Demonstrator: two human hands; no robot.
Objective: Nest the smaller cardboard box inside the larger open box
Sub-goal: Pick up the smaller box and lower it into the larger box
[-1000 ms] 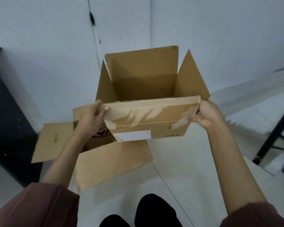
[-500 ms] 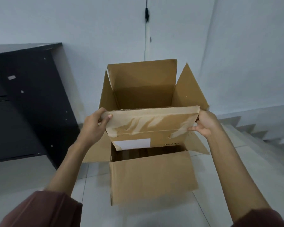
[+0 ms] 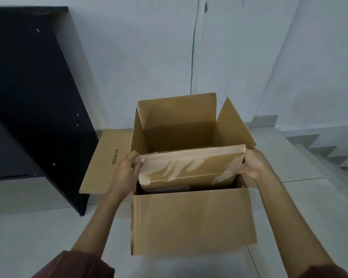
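Note:
The smaller cardboard box is open, its flaps up, with torn tape marks on the near flap. My left hand grips its left near corner and my right hand grips its right near corner. Its lower part sits down inside the larger open box, which stands on the floor. The larger box's near flap hangs toward me and its left flap, printed "ALL MODEL", lies out to the left. How deep the smaller box sits is hidden by the near flap.
A black cabinet stands at the left against the white wall. A thin cable runs down the wall behind the boxes. Steps descend at the right. Light tiled floor surrounds the boxes.
The smaller box has come down from above the larger box into its opening, both hands still holding it. The view has tilted and shifted, so the cabinet now fills the left.

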